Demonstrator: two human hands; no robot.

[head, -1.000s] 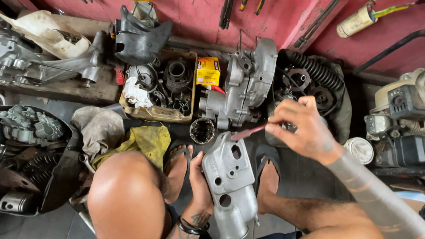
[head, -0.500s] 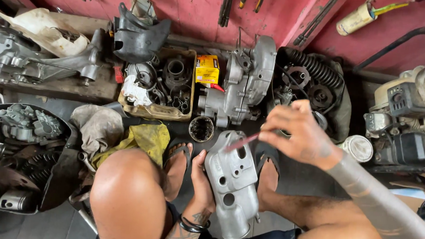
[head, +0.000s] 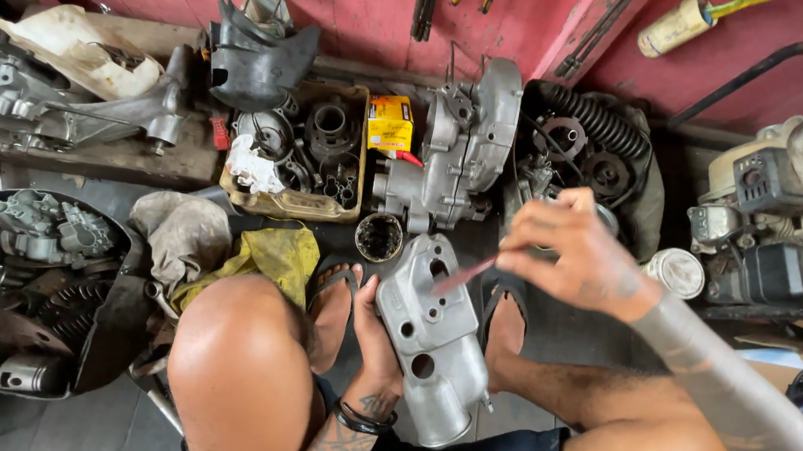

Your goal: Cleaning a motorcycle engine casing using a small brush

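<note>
I squat on the floor with a silver engine cover (head: 431, 341) propped between my knees. My left hand (head: 377, 332) grips its left edge from below, a black band on the wrist. My right hand (head: 580, 252) pinches a thin reddish stick-like tool (head: 464, 275), its tip touching the upper part of the cover near a round hole. A small dark round tin (head: 379, 237) sits just above the cover.
A grey engine casing (head: 463, 150) leans by the red wall. Beside it are a yellow box (head: 390, 123), a tray of metal parts (head: 298, 157), a yellow rag (head: 263, 255), a black tub of parts (head: 39, 294) and black coiled parts (head: 595, 145).
My right hand has moved slightly down and left, bringing the tool's tip onto the cover. The cover has tilted a little in my left hand.
</note>
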